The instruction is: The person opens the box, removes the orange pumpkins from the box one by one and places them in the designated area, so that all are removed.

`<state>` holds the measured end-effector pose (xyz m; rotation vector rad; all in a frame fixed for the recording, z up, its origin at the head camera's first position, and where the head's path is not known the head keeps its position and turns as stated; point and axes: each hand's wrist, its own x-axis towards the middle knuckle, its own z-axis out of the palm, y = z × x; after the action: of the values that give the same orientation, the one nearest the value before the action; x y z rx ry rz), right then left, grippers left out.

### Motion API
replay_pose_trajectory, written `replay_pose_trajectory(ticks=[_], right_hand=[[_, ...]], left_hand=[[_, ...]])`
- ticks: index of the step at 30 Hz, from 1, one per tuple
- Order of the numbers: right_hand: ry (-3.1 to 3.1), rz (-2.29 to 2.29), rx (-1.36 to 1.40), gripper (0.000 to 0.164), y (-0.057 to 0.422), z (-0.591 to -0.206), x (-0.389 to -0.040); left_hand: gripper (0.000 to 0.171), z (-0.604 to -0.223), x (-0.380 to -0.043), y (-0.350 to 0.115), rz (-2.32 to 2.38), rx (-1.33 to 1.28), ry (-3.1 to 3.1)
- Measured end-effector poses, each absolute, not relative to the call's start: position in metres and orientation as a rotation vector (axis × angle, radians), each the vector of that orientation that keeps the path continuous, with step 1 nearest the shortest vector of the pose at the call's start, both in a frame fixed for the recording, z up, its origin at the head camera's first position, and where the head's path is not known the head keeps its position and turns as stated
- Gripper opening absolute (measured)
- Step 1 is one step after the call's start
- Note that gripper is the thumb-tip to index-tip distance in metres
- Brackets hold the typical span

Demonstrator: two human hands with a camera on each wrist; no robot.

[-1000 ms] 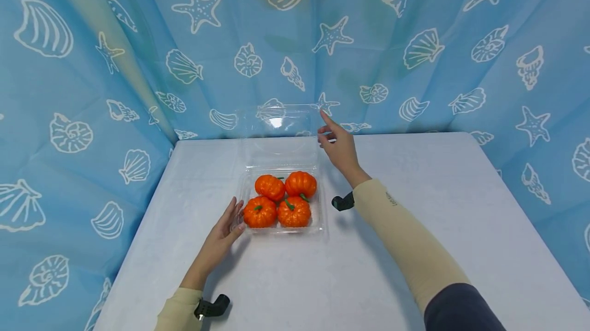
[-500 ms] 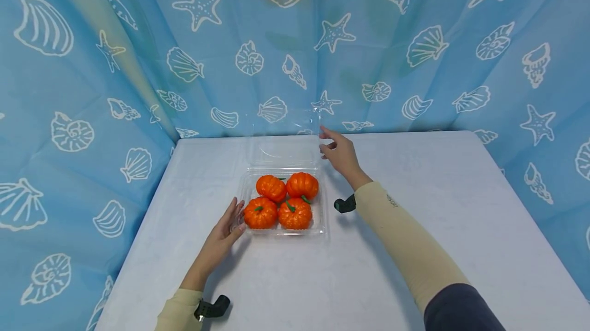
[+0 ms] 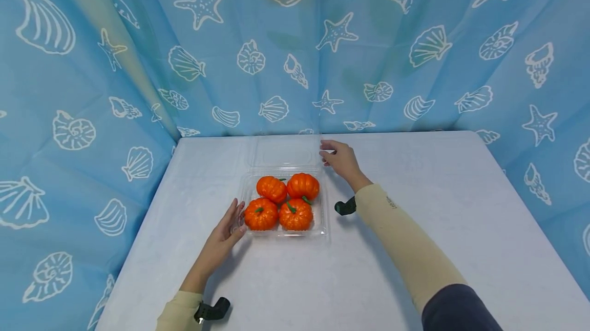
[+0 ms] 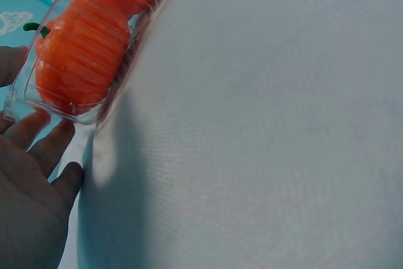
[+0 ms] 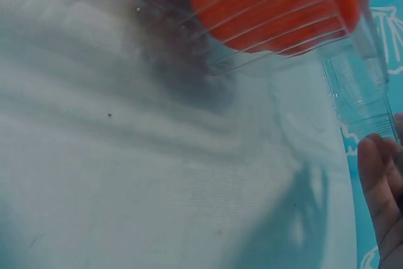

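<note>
A clear plastic clamshell container point(image 3: 325, 218) stands on the table in the head view, its lid point(image 3: 283, 151) folded back behind the base. Several small orange pumpkins point(image 3: 296, 214) with green stems fill the base. My left hand point(image 3: 218, 241) rests at the container's left side, fingers fairly straight, thumb near the front corner. In the left wrist view, the left fingers point(image 4: 53, 146) touch the clear wall below a pumpkin point(image 4: 82, 55). At the lid's right edge, my right hand point(image 3: 342, 159) pinches the plastic; the right wrist view shows its fingers point(image 5: 376, 171) there, partly cut off.
A white-covered table point(image 3: 415, 228) extends on both sides of the container. Behind it hangs a blue curtain point(image 3: 295, 28) with white shell and starfish prints, close to the lid. Each wrist carries a small black camera point(image 3: 214, 309).
The lid's far edge has dropped from upright toward the table at the back, and my right hand has come down with it. The left hand and the pumpkins stay in place.
</note>
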<state>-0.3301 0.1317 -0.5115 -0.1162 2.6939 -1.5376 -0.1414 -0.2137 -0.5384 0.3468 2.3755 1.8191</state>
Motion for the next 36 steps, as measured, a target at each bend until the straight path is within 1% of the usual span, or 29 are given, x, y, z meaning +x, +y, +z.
replay_pose_trajectory(ticks=[6, 14, 24, 29, 36], right_hand=[[2.712, -1.483, -0.111, 0.04, 0.134, -0.515, -0.325], [2.713, -1.482, -0.105, 0.039, 0.135, -0.519, -0.326], [2.716, -1.457, -0.077, 0.039, 0.134, -0.518, -0.324], [2.722, -1.442, -0.103, 0.041, 0.138, -0.517, -0.324], [2.758, -1.404, -0.168, 0.044, 0.143, -0.515, -0.321]], left_hand=[[0.079, -0.54, -0.141, -0.212, 1.816, 0.336, 2.371], [0.08, -0.541, -0.14, -0.211, 1.826, 0.341, 2.367], [0.079, -0.541, -0.14, -0.212, 1.762, 0.339, 2.443], [0.078, -0.539, -0.14, -0.211, 1.76, 0.359, 2.463], [0.084, -0.536, -0.141, -0.213, 1.654, 0.302, 2.582]])
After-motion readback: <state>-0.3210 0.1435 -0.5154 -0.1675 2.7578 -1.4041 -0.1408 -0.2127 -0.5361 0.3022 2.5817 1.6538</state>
